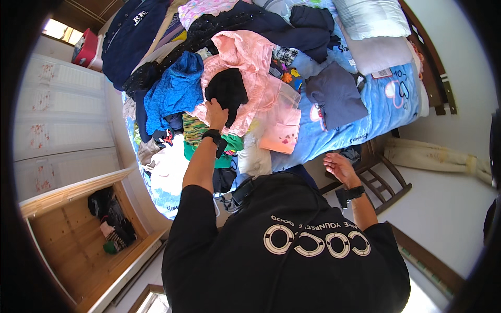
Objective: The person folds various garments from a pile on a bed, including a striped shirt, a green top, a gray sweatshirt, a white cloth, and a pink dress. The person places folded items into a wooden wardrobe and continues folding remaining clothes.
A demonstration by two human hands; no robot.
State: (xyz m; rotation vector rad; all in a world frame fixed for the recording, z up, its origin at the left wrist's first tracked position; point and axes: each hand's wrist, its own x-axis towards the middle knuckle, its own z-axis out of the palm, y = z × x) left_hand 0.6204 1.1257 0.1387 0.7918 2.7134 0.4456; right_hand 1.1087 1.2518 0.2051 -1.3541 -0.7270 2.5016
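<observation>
My left hand grips the near edge of a small black garment, its fingertips partly hidden by the fabric. Under that garment spreads a pink lace garment with sheer parts. To the left of it lies a crumpled blue textured garment. Nearer to me, striped green and yellow cloth shows beside my left wrist. My right hand hangs in the air off the near side of the bed, empty, with loosely bent fingers. A folded peach cloth and a folded dark grey garment rest on the bed.
The bed's blue patterned blanket shows at right, below pillows. A dark wooden chair stands right of my body. At lower left, an open wooden drawer holds some clothes. A navy garment lies at the far left.
</observation>
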